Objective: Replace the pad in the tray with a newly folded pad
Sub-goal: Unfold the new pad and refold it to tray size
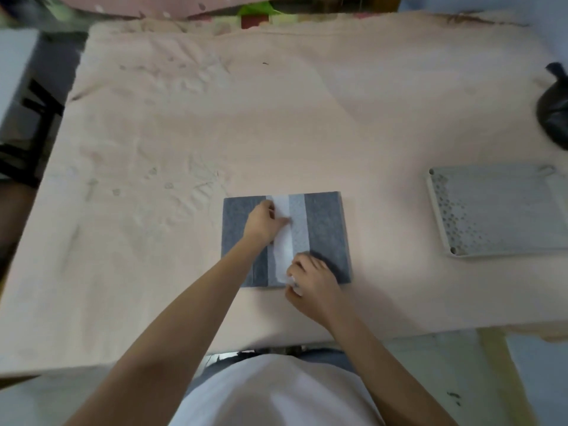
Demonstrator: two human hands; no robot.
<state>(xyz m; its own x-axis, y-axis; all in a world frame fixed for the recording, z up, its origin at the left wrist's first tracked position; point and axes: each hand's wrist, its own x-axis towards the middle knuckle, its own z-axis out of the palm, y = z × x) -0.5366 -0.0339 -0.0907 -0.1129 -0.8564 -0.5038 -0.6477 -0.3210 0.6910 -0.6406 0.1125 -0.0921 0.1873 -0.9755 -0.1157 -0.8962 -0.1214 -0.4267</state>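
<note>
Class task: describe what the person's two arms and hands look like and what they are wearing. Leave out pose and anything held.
Both forearms are bare, with no sleeves showing down to the left hand and right hand. No gloves, watch or bracelets are visible; rings cannot be ruled out through the blur. The torso below wears a white top.

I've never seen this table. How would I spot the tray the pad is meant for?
Start at the big table under its peach cloth and look to its right side, past the grey folded pad both hands are working on. The tray lies flat there: pale grey, rectangular, raised rim, its surface dotted with small holes.
</note>
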